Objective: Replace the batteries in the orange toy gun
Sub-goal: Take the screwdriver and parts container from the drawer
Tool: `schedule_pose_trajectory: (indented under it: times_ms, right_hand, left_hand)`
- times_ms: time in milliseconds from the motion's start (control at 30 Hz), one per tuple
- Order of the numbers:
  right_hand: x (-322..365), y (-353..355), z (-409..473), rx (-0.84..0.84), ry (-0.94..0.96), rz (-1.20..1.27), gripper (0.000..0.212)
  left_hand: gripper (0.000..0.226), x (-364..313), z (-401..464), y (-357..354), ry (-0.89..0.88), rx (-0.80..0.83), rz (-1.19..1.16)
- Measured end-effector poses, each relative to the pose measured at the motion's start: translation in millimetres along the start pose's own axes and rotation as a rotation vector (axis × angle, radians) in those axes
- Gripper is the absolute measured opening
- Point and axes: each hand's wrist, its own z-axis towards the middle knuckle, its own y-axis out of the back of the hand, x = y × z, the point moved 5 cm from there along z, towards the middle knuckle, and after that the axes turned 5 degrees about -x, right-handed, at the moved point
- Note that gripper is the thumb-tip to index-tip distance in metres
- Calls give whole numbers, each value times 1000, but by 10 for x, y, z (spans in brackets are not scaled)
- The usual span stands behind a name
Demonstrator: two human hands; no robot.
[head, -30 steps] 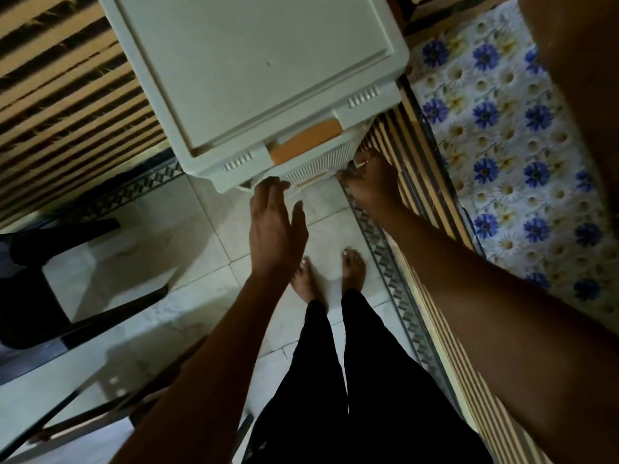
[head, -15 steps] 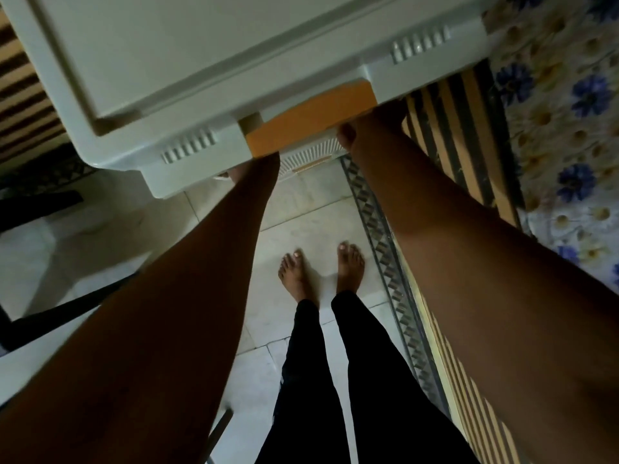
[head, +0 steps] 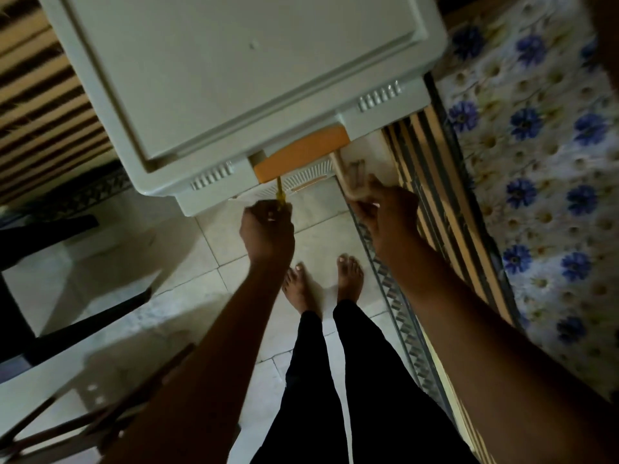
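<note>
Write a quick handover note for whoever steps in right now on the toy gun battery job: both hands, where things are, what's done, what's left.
Left hand: grips a thin yellow-handled tool, likely a screwdriver, pointing up toward the orange-fronted drawer of the white plastic drawer cabinet.
Right hand: holds a blurred pale packet; possibly batteries, cannot confirm.
Orange toy gun: not in view.
Done: tool and packet appear fetched from the cabinet.
Left: find the gun, open its compartment, swap batteries, close it.
</note>
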Motion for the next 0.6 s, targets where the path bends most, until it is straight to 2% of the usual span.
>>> schedule_pose_trajectory:
  times_ms: [33,67,100,133,200,300,433,600]
  right_hand:
    - [12,86,-92,-27,-3,-11,7]
    - [-36,182,-142,-49,-21,-16,6]
    - [-37,276,-277,-66,-30,-14,5]
    - [33,357,-493,-67,-16,7,5]
    - [164,471,-828,-90,41,14,5]
    - [324,568,-1225,-113,143,-10,7]
    - [525,528,-1569,-83,264,7,6]
    - [775,99,-1739,9,341,47,16]
  left_hand:
    - [25,-261,-181,196,52,126,-112]
    - [21,-425,-313,317,137,114,-241]
    - [14,-911,-475,808,136,126,-331]
    - [10,-1134,-727,1077,163,176,-353]
    - [13,-1405,-1068,1478,98,207,-440]
    - [15,-1564,-1257,1731,96,248,-493]
    - [14,-1872,-1325,2168,3,204,-537]
    - [11,-2218,-891,2653,-143,-22,-468]
